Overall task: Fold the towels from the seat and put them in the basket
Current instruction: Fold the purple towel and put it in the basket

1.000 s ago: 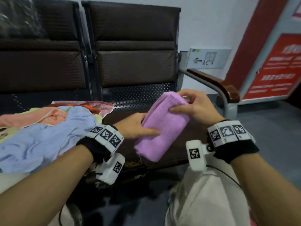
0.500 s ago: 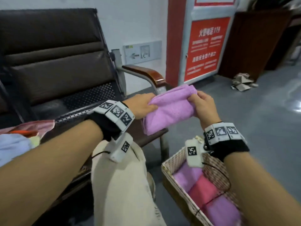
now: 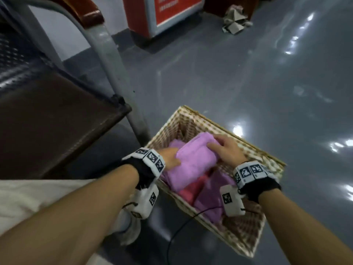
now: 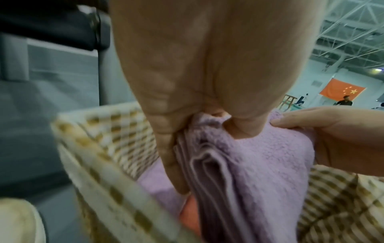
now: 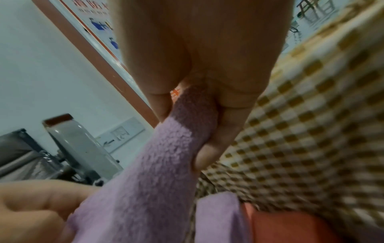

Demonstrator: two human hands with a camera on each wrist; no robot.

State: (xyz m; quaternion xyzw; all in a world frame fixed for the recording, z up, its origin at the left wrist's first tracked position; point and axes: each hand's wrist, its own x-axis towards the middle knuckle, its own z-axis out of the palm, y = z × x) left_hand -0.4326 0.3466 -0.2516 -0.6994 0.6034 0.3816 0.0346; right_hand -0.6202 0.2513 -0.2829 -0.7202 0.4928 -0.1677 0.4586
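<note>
In the lower half of the head view, the left hand gripped the near end of a folded purple towel, thumb on top and fingers curled beneath, as the left wrist view showed. The right hand pinched the towel's far end between thumb and fingers. The towel was held within the mouth of the woven basket at lower centre, above a pink towel and other purple towels lying inside. Left of the basket stood the brown seat and its grey metal leg. At the top edge were a red sign stand and crumpled paper on the grey floor
</note>
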